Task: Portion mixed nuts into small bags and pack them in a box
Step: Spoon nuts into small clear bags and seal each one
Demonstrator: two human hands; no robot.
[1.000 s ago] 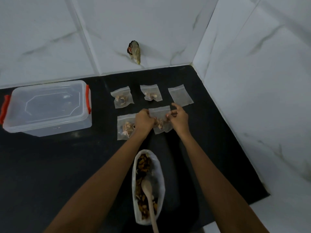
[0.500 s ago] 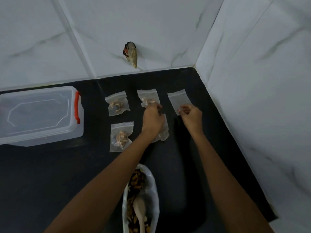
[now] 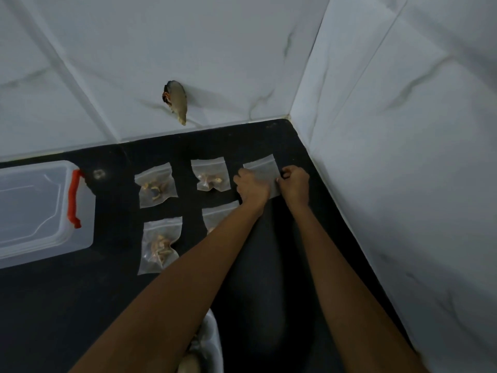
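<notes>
An empty small clear bag lies flat at the back right of the black counter. My left hand holds its left side and my right hand pinches its right edge with curled fingers. Small bags with nuts inside lie to the left: one beside my left hand, one further left, one in the nearer row. A last one is partly hidden under my left forearm. The clear lidded box with a red latch sits at the left edge.
The large white bag of mixed nuts with a wooden spoon in it shows at the bottom edge between my arms. White marble walls close in the counter at the back and right. A hole with wires marks the back wall.
Both hands let go of the filled bag in the nearer row and moved back and right onto the empty bag. The view shifted, pushing the box and nut bag toward the frame edges.
</notes>
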